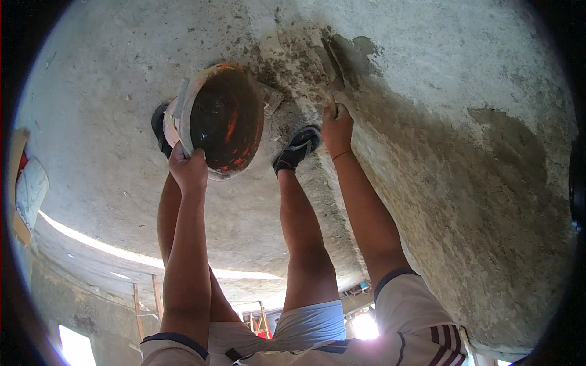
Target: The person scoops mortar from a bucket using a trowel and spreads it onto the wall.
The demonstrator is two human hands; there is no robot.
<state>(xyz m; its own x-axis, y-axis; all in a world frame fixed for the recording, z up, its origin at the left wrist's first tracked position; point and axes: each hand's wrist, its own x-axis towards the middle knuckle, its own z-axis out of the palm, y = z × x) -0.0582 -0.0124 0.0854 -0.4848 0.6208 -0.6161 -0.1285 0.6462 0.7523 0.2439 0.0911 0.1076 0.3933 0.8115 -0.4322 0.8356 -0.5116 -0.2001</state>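
Note:
My left hand (189, 166) grips the near rim of a round bucket (244, 161), which is tilted so that its dark inside shows. Orange-red streaks and dried grey crust mark the bucket's walls. My right hand (337, 128) is closed round the handle of a trowel (332, 59). Its thin blade appears edge-on, close against the rough wall (427, 177). A dark, damp-looking patch of mortar (363, 52) lies on the wall beside the blade. Whether the blade touches the wall, I cannot tell.
Crumbs of mortar (293, 79) litter the concrete floor (110, 122) along the foot of the wall. My sandalled foot (298, 146) stands between bucket and wall. Boards (30, 189) lean at the far left. A wooden ladder-like frame (262, 320) shows behind my legs.

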